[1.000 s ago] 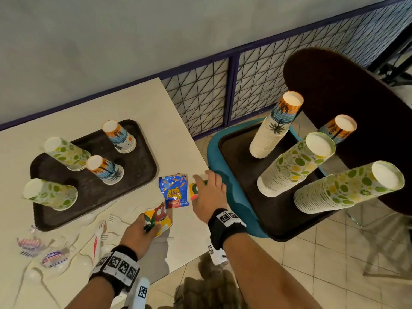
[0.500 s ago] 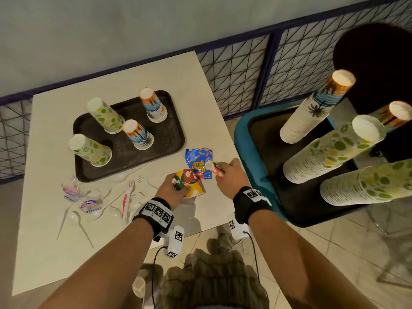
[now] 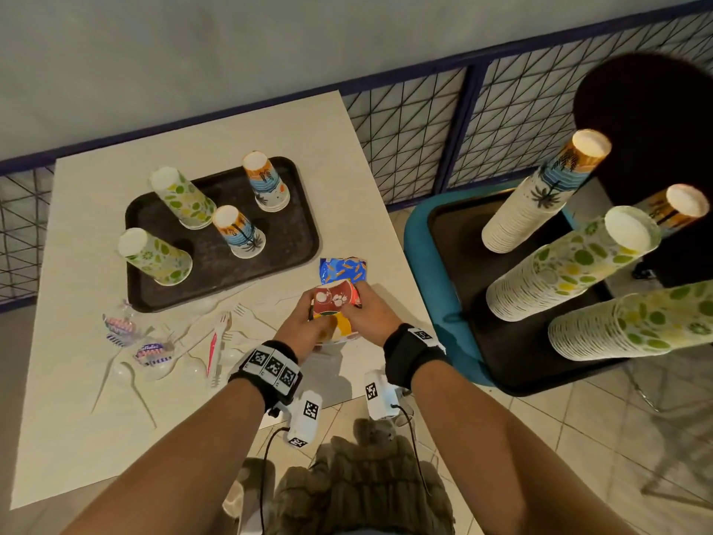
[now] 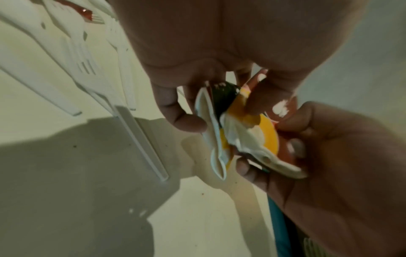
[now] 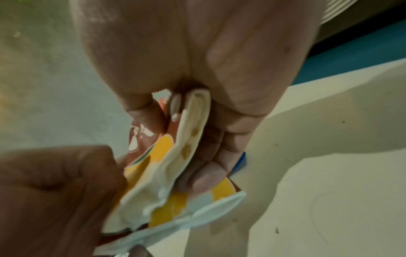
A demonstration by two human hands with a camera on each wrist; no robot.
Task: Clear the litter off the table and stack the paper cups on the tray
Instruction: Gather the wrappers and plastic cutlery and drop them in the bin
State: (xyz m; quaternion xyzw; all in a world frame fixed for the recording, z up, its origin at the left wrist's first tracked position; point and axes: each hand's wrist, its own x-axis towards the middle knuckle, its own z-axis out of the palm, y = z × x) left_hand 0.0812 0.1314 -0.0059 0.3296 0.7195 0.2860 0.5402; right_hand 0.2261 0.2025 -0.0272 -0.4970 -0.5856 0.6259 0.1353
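Both hands now meet; L hand (image 3: 304,326) & R hand (image 3: 370,316) fingers clamp crumpled wrapper (image 3: 336,303); tray (image 3: 293,241) holds cups.

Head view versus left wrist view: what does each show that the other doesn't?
Only the head view shows the brown tray with four upturned paper cups, the blue snack wrapper and the tall cup stacks on the chair. Only the left wrist view shows the crushed cup's white inside and flattened rim. Both show the left hand and right hand gripping that crushed cup, and white plastic forks.
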